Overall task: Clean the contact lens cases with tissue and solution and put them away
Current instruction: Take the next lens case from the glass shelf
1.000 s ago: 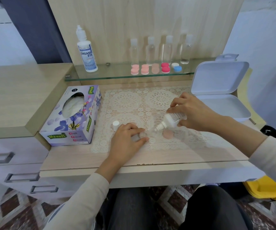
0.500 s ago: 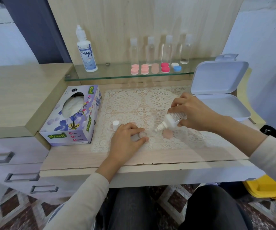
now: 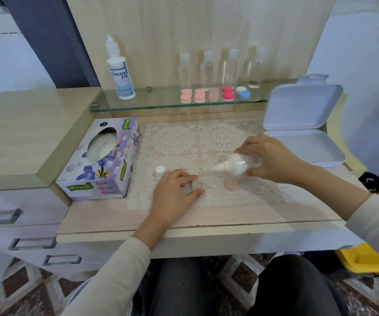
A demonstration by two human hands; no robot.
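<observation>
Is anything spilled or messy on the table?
No spill shows. Two loose bits lie on the lace mat: a small white cap stands beside the left hand, which holds a clear lens case, likely off the tilted bottle in the right hand, and a pink lid lies near the bottle's tip. Both seem deliberate.

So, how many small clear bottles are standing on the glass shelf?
4. The small clear bottles stand in a row on the glass shelf, right of the big white solution bottle: first, second, third, and fourth nearest the open white box. None seems hidden.
</observation>
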